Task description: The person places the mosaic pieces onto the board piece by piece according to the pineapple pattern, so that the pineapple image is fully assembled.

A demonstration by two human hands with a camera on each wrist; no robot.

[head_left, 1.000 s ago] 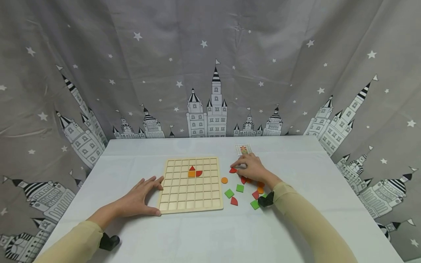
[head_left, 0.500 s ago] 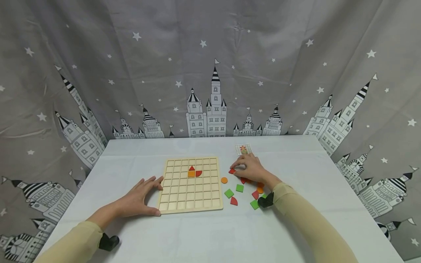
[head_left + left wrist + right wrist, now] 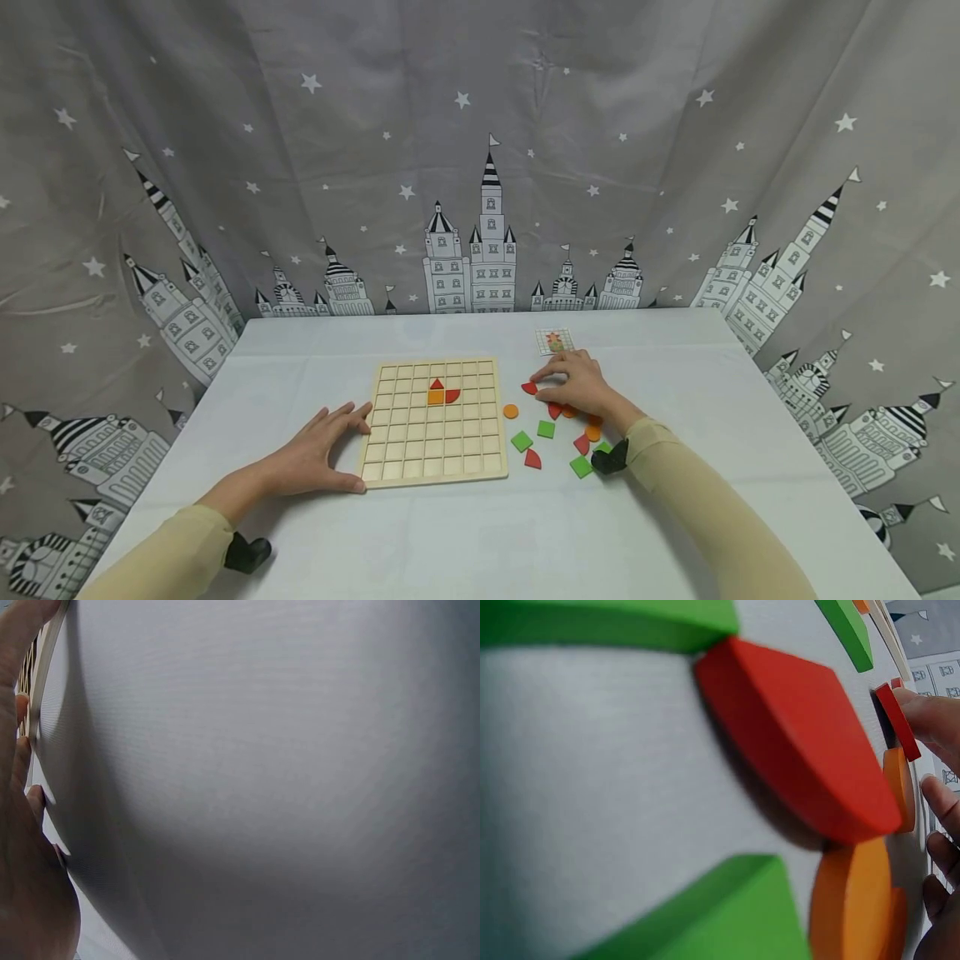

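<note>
My left hand (image 3: 318, 450) rests along the left edge of a pale wooden grid board (image 3: 420, 442), its thumb and fingers spread at the rim. On the board lie a red triangle (image 3: 437, 384), an orange square (image 3: 436, 397) and a red quarter-circle (image 3: 452, 396). My right hand (image 3: 577, 383) is low over the loose pieces, index finger and thumb apart beside another red quarter-circle (image 3: 529, 388). That piece lies by the fingertips, and its contact with them is hard to make out. In the right wrist view, a red piece (image 3: 898, 721) tilts close to the thumb.
Right of the board are orange discs (image 3: 511, 411), green squares (image 3: 546, 429) and more red quarter-circles (image 3: 532, 459). A small picture card (image 3: 553, 341) lies beyond the right hand. A grey curtain (image 3: 337, 167) with castles hangs behind the white table (image 3: 450, 542).
My right fingertips have shifted slightly right against the red quarter-circle, leaving more of it visible than half a second ago. The left hand and the board stay put.
</note>
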